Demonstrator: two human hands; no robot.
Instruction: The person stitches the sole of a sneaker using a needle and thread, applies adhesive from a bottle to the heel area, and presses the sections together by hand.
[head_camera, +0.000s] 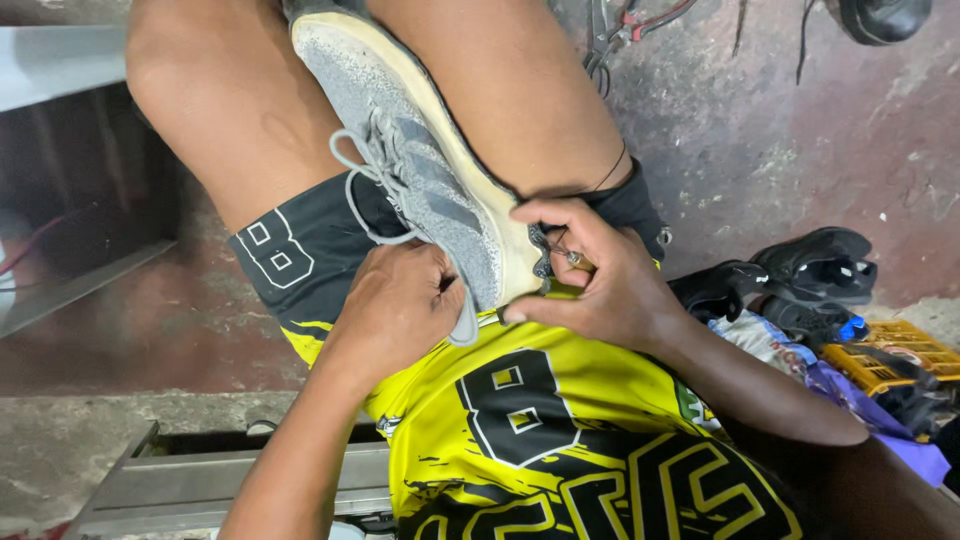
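Shoe-repair workshop: stained concrete floor (760, 150), pliers (615, 35), spare black shoes (815, 265).

I see even, soft light from above, bright on the yellow shirt (560, 420) and the grey shoe (420, 170). The far left recess sits dim. Shadows on the floor (800, 130) are faint. Focus is sharp at centre; the corners stretch slightly, with no glare.

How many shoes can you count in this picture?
4: a grey sneaker on the lap, two black shoes on the floor, one black shoe at the top edge. Others may be hidden.
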